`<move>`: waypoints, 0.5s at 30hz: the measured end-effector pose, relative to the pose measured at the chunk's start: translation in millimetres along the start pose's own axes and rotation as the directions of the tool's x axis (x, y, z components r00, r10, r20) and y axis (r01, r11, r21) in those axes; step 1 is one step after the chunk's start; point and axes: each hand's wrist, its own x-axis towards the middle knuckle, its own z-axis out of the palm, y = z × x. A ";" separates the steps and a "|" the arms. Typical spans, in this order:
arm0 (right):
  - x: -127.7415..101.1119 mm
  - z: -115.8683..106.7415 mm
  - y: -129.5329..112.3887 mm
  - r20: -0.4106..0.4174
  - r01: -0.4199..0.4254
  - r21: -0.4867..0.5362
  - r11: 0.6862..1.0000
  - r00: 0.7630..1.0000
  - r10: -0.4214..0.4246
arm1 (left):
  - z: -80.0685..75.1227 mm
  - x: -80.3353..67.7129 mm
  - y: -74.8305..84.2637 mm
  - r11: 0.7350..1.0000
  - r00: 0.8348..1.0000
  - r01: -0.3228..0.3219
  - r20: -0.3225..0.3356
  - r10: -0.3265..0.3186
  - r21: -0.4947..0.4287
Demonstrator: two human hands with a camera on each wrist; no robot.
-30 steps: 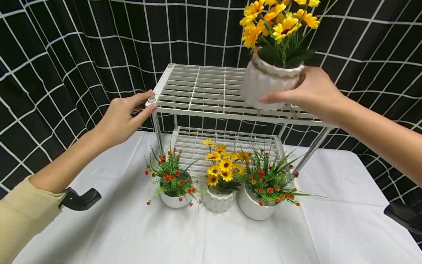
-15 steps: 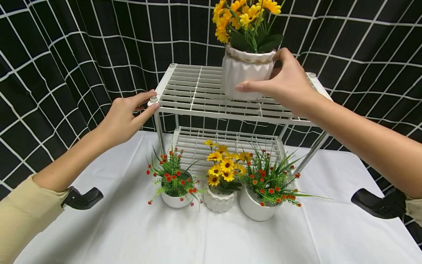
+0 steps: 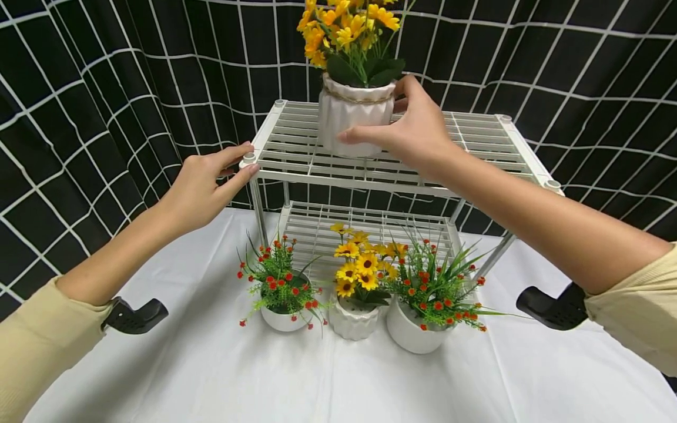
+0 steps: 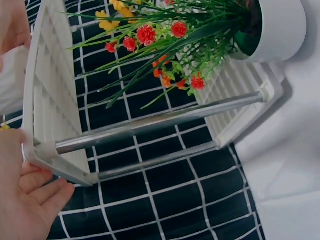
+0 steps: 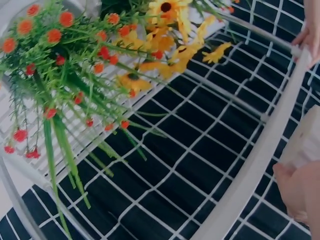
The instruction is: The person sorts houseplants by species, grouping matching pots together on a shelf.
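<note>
In the head view my right hand (image 3: 409, 126) grips a white fluted flower pot (image 3: 354, 120) from its right side, thumb across the front. Yellow artificial flowers (image 3: 351, 35) rise from it, and twine rings its rim. The pot is upright over the left half of the top tier of a white two-tier shelf rack (image 3: 476, 138); whether its base touches the slats I cannot tell. My left hand (image 3: 198, 191) pinches the rack's front left corner between thumb and fingers. In the left wrist view, fingers (image 4: 47, 192) of that hand curl below the corner.
Before the lower tier stand a left pot of red flowers (image 3: 285, 317), a small yellow-flower pot (image 3: 353, 320) and a right red-flower pot (image 3: 415, 335). White cloth (image 3: 264, 382) covers the table. A black gridded curtain (image 3: 158, 117) hangs behind.
My right hand has carried the yellow-flower pot leftward along the top tier and slightly lower. My left hand stays at the rack's corner. The lower pots have not moved.
</note>
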 end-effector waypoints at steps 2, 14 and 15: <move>2.0 5.5 -1.8 0.002 -0.001 0.003 1.000 1.000 0.001 | 0.2 0.2 0.3 1.000 1.000 0.001 -0.001 -0.001 0.000; 0.7 25.4 -0.1 0.053 0.003 -0.030 1.000 0.999 -0.001 | 1.5 1.7 0.0 1.000 1.000 0.012 0.000 -0.012 -0.010; 0.7 26.5 0.0 0.058 0.007 -0.036 0.999 0.998 -0.005 | 1.1 1.7 -0.5 1.000 1.000 0.017 0.001 -0.017 -0.008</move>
